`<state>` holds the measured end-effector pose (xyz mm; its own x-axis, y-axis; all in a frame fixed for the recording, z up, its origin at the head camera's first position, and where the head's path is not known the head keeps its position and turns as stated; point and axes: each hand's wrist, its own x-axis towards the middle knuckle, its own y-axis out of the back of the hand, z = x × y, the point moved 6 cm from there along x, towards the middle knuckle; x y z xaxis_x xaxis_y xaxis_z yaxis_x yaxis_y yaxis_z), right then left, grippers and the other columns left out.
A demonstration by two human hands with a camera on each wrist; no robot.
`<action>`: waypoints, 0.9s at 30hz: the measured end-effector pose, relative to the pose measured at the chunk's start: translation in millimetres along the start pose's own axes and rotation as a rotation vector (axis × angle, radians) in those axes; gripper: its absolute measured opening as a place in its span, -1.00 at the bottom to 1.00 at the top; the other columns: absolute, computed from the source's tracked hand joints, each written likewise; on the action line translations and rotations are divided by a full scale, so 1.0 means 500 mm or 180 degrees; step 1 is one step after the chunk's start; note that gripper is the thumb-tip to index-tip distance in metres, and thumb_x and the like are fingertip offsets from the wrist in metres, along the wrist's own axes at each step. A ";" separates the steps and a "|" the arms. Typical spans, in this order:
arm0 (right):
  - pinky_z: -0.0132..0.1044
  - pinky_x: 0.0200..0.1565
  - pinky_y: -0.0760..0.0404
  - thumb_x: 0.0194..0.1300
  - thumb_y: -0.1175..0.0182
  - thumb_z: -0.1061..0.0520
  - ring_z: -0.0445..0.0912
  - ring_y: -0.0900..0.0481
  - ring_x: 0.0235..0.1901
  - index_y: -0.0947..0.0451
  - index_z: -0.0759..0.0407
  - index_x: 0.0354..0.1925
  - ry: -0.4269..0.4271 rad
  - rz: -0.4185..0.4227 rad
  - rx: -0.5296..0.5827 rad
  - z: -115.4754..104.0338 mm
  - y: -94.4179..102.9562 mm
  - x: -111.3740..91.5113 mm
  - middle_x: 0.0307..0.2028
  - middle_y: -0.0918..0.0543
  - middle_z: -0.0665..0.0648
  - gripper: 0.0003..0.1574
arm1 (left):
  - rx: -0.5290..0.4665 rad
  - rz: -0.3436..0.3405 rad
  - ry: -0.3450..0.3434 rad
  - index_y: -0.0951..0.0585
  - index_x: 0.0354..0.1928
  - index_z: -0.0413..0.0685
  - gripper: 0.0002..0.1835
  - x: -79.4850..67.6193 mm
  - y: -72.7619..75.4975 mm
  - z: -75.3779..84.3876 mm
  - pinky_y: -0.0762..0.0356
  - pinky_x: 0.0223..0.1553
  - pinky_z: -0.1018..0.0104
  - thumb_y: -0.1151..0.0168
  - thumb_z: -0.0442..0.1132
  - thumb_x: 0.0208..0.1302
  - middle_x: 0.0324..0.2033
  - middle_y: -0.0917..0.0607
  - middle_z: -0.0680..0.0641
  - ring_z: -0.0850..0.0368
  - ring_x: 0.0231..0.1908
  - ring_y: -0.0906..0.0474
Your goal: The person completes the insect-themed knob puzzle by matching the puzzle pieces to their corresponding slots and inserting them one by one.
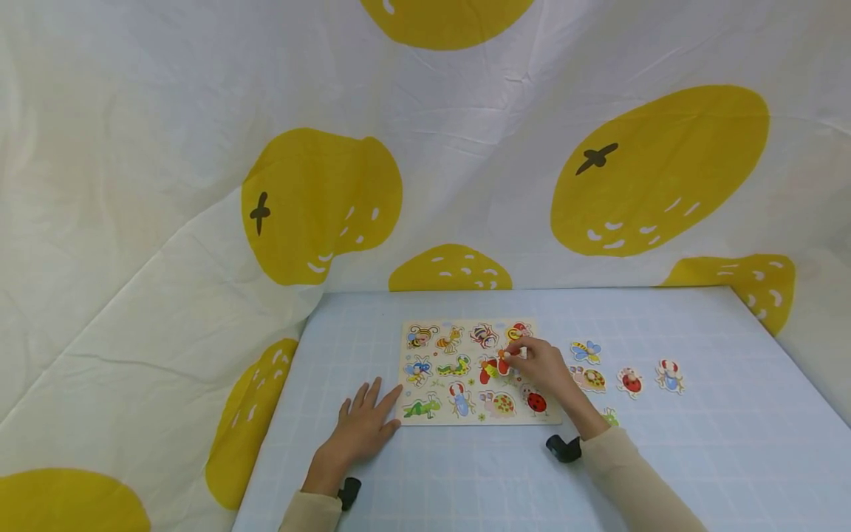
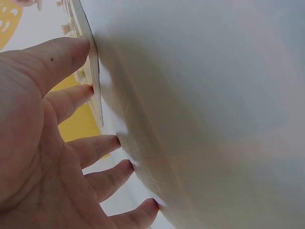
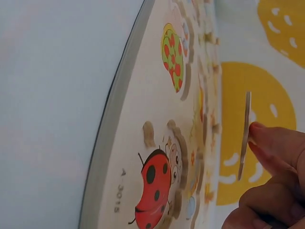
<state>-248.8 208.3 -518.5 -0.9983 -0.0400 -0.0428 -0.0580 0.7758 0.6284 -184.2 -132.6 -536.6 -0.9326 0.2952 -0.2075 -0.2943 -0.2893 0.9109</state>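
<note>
A pale puzzle board (image 1: 452,423) printed with insects lies on the table. Above its butterfly picture (image 1: 488,371), my right hand (image 1: 545,366) pinches a red puzzle piece (image 1: 503,362) between thumb and fingertips. The right wrist view shows this thin piece (image 3: 244,136) edge-on, raised off the board, its printed face hidden. My left hand (image 1: 362,428) lies at the board's lower left with fingers spread; in the left wrist view, its thumb and index finger are at the board's edge (image 2: 95,71), the other fingertips on the table. The ladybug recess (image 3: 155,186) and snail recess (image 3: 172,57) show bare printing.
Right of the board lie loose pieces: a dragonfly-like one (image 1: 586,352), a snail (image 1: 590,379), a ladybug (image 1: 630,383) and a beetle (image 1: 670,376). A green piece (image 1: 609,417) is partly hidden by my right wrist. A patterned cloth (image 1: 465,185) hangs behind the table.
</note>
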 end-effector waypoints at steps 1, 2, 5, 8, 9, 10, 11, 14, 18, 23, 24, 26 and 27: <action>-0.30 -0.61 -0.26 0.31 -0.37 0.04 -0.05 -0.33 -0.60 -0.67 0.07 -0.15 -0.0005 -0.0034 0.0000 -0.003 -0.005 0.001 -0.58 -0.41 0.10 -0.82 | 0.0005 -0.0002 0.0001 -0.29 0.51 0.14 -0.32 0.000 0.000 0.000 0.11 0.35 -0.43 -0.25 -0.02 0.40 0.51 -0.12 -0.27 -0.35 0.48 0.07; -0.30 -0.61 -0.28 0.31 -0.37 0.05 -0.05 -0.34 -0.61 -0.67 0.07 -0.16 -0.0019 -0.0068 0.0006 -0.006 -0.010 0.003 -0.58 -0.42 0.10 -0.82 | 0.0001 -0.0009 0.0002 -0.29 0.51 0.14 -0.32 0.000 0.000 0.000 0.11 0.35 -0.43 -0.25 -0.02 0.40 0.51 -0.12 -0.27 -0.35 0.48 0.07; -0.28 -0.58 -0.34 0.31 -0.38 0.06 -0.05 -0.38 -0.59 -0.68 0.06 -0.19 -0.0029 -0.0164 -0.0014 -0.009 -0.023 0.011 -0.55 -0.46 0.08 -0.86 | -0.0016 -0.0007 -0.0014 -0.29 0.51 0.13 -0.32 -0.002 0.000 0.000 0.11 0.35 -0.43 -0.24 -0.02 0.41 0.51 -0.12 -0.28 -0.36 0.47 0.06; -0.26 -0.54 -0.36 0.29 -0.39 0.06 -0.04 -0.39 -0.57 -0.68 0.03 -0.23 -0.0026 -0.0235 -0.0076 -0.008 -0.034 0.019 -0.52 -0.48 0.08 -0.89 | -0.0021 -0.0014 -0.0013 -0.29 0.51 0.13 -0.32 -0.003 0.001 0.001 0.11 0.35 -0.43 -0.24 -0.02 0.41 0.51 -0.11 -0.28 -0.36 0.47 0.07; -0.25 -0.53 -0.36 0.29 -0.40 0.05 -0.04 -0.39 -0.56 -0.69 0.02 -0.24 -0.0024 -0.0252 -0.0108 -0.008 -0.037 0.021 -0.51 -0.48 0.08 -0.89 | -0.0017 -0.0013 -0.0010 -0.29 0.51 0.14 -0.32 -0.003 0.001 0.001 0.11 0.35 -0.43 -0.24 -0.02 0.41 0.51 -0.11 -0.28 -0.35 0.47 0.07; -0.25 -0.53 -0.35 0.28 -0.40 0.05 -0.04 -0.38 -0.56 -0.69 0.01 -0.24 -0.0016 -0.0260 -0.0144 -0.008 -0.039 0.023 -0.50 -0.49 0.08 -0.90 | -0.0013 -0.0019 -0.0005 -0.29 0.51 0.14 -0.32 -0.002 0.001 0.000 0.11 0.35 -0.43 -0.24 -0.02 0.41 0.51 -0.11 -0.27 -0.35 0.48 0.07; -0.25 -0.53 -0.35 0.28 -0.40 0.06 -0.04 -0.38 -0.56 -0.69 0.01 -0.25 -0.0025 -0.0262 -0.0166 -0.009 -0.042 0.023 -0.49 -0.49 0.08 -0.90 | -0.0007 -0.0023 0.0000 -0.29 0.51 0.15 -0.32 -0.001 0.001 0.000 0.12 0.35 -0.43 -0.24 -0.01 0.41 0.51 -0.11 -0.27 -0.35 0.48 0.07; -0.26 -0.53 -0.36 0.27 -0.41 0.06 -0.04 -0.39 -0.55 -0.69 0.00 -0.28 -0.0046 -0.0257 -0.0247 -0.011 -0.047 0.026 -0.46 -0.52 0.07 -0.92 | 0.0002 -0.0023 0.0012 -0.28 0.52 0.16 -0.31 0.000 0.000 -0.001 0.12 0.35 -0.43 -0.24 0.00 0.41 0.51 -0.11 -0.26 -0.34 0.48 0.08; -0.24 -0.52 -0.35 0.25 -0.40 0.08 -0.05 -0.38 -0.54 -0.69 0.02 -0.31 0.0035 -0.0260 -0.0339 -0.019 -0.051 0.028 -0.44 -0.54 0.05 -0.93 | -0.0011 -0.0007 -0.0004 -0.29 0.51 0.14 -0.32 -0.002 0.000 -0.002 0.12 0.35 -0.43 -0.24 -0.01 0.41 0.51 -0.11 -0.27 -0.35 0.48 0.07; -0.25 -0.56 -0.33 0.24 -0.41 0.08 -0.08 -0.34 -0.61 -0.68 0.00 -0.33 0.0047 -0.0332 -0.0402 -0.023 -0.057 0.029 -0.54 -0.52 0.06 -0.93 | 0.0013 0.0008 -0.0051 -0.29 0.51 0.13 -0.33 -0.001 0.000 -0.003 0.09 0.34 -0.43 -0.23 -0.01 0.42 0.51 -0.12 -0.28 -0.35 0.47 0.06; -0.26 -0.58 -0.32 0.24 -0.41 0.09 -0.09 -0.33 -0.64 -0.68 0.01 -0.33 0.0043 -0.0346 -0.0403 -0.024 -0.059 0.029 -0.56 -0.51 0.07 -0.93 | 0.0014 0.0007 -0.0059 -0.29 0.51 0.13 -0.33 -0.001 0.000 -0.003 0.08 0.34 -0.44 -0.23 -0.01 0.42 0.50 -0.12 -0.28 -0.36 0.47 0.05; -0.27 -0.60 -0.32 0.25 -0.40 0.09 -0.10 -0.32 -0.66 -0.68 0.01 -0.33 0.0031 -0.0365 -0.0403 -0.024 -0.061 0.030 -0.57 -0.50 0.06 -0.94 | 0.0018 -0.0006 -0.0062 -0.29 0.51 0.13 -0.33 0.000 -0.001 -0.004 0.08 0.34 -0.44 -0.22 -0.01 0.42 0.51 -0.12 -0.28 -0.36 0.47 0.05; -0.27 -0.60 -0.32 0.25 -0.40 0.09 -0.11 -0.31 -0.66 -0.68 0.01 -0.33 0.0025 -0.0371 -0.0406 -0.024 -0.062 0.030 -0.57 -0.50 0.06 -0.94 | 0.0018 -0.0011 -0.0061 -0.29 0.51 0.13 -0.33 0.000 -0.001 -0.004 0.08 0.34 -0.44 -0.22 -0.01 0.42 0.51 -0.12 -0.28 -0.36 0.47 0.06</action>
<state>-262.2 175.9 -529.2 -0.9847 -0.1304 -0.1152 -0.1734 0.6793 0.7131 -184.3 -134.2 -537.5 -0.9274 0.3137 -0.2038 -0.2963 -0.2832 0.9122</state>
